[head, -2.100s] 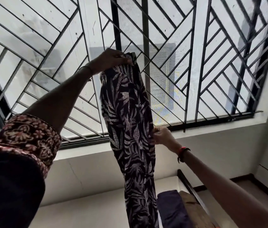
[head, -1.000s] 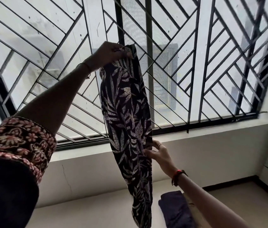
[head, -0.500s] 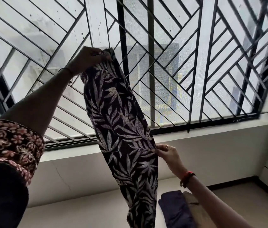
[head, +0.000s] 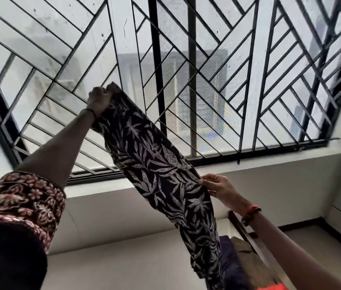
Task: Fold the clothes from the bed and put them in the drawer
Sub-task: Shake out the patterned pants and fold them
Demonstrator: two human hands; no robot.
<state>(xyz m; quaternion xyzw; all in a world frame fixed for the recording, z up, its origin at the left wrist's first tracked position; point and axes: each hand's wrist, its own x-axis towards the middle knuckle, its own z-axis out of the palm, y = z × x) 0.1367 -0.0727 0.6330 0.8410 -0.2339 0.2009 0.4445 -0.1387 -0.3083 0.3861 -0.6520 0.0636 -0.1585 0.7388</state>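
A long dark garment with a pale leaf print (head: 161,174) hangs slantwise in front of the window. My left hand (head: 99,99) is raised high and grips its top end in a fist. My right hand (head: 217,186) pinches the garment's right edge about halfway down, with thumb and fingers closed on the cloth. The lower part of the garment drops out of sight at the bottom of the view. A folded dark purple cloth (head: 231,266) lies below, partly hidden behind the hanging garment. The bed and the drawer are not visible.
A large window with a black diagonal metal grille (head: 207,80) fills the upper view, with a white sill and wall (head: 123,216) below. A wooden surface with a dark rail (head: 249,254) sits at the lower right. Something orange (head: 272,287) shows at the bottom edge.
My left hand has swung the garment's top end to the left and slightly down, so the cloth now hangs slanted. My right hand slid down its right edge and keeps its pinch.
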